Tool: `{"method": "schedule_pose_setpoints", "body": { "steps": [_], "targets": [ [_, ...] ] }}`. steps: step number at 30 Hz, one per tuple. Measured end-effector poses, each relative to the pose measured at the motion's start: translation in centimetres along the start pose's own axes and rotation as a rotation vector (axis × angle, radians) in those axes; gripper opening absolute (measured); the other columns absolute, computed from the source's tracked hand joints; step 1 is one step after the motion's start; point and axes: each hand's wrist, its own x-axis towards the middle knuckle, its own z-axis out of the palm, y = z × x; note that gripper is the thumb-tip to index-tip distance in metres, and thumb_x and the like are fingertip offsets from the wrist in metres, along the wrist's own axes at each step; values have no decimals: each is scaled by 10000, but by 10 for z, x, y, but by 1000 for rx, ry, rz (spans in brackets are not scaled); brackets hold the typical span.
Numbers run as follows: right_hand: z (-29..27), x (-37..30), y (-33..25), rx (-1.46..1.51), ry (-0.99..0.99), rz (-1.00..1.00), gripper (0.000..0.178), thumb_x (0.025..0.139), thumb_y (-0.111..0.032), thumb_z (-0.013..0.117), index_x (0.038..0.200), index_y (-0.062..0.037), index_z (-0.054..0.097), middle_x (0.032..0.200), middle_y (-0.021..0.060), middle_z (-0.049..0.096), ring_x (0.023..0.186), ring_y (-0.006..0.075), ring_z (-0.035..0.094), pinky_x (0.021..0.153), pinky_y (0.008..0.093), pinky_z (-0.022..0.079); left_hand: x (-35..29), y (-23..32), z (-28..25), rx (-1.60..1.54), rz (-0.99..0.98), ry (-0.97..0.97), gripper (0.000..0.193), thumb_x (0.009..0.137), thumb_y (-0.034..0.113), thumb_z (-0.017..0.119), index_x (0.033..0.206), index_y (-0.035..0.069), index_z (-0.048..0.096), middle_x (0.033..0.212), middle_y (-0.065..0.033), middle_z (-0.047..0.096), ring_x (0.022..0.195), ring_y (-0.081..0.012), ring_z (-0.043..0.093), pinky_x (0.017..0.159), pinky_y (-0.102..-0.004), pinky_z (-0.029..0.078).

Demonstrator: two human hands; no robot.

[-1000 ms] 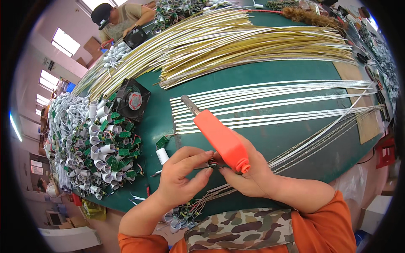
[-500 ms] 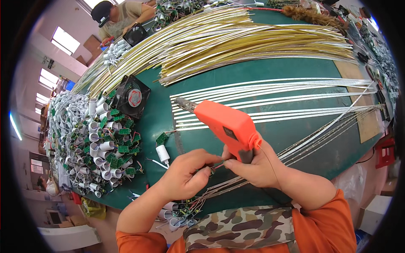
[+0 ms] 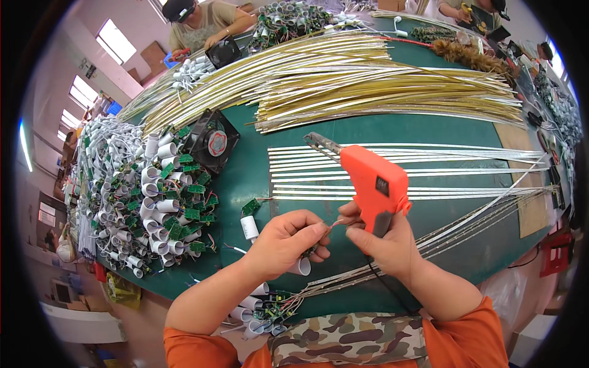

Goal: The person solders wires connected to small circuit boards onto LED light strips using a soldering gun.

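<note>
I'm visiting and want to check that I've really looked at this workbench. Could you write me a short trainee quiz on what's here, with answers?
1. Multiple choice: which tool is in the right hand?
A) a hammer
B) a soldering gun
C) a paintbrush

2. True or false: the square black fan is to the left of the row of white strips.

3. Fill in the blank: the left hand pinches thin wires above a ____ tabletop.

Key: 1. B, the red-orange one. 2. True. 3. Green.
</note>
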Motion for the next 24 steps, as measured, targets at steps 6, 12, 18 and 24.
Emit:
{"method": "schedule_pose_setpoints", "body": {
  "steps": [6,12,18,24],
  "targets": [
    [15,-6,11,7,-8,-98,591,898,-89,735,1379,-27,397,1121,84,636,1014,153,628,922,325,504,2,10,9,169,-112,-81,168,1016,194,573,1010,38,635,901,-58,665,742,-101,656,586,-234,527],
    [7,-3,3,-122,64,-45,456,896,-82,717,1251,-24,438,942,38,614,888,114,599,810,295,496,-1,9,15,331,-29,-134,189,1009,190,552,1019,11,613,881,-41,646,713,-86,622,618,-245,501],
    [5,6,0,-25,135,135,408,863,-132,731,1167,-40,475,926,23,594,843,103,563,785,289,480,-2,-3,1,543,261,-35,166,938,118,619,1043,-7,590,912,-106,639,774,-174,634,695,-316,512],
    [1,4,3,-67,99,85,381,869,-116,721,1154,-47,478,933,20,591,876,104,563,822,298,474,0,-2,0,650,390,-49,189,924,114,658,1039,-6,569,902,-96,639,802,-174,630,698,-314,501]
  ]
}}
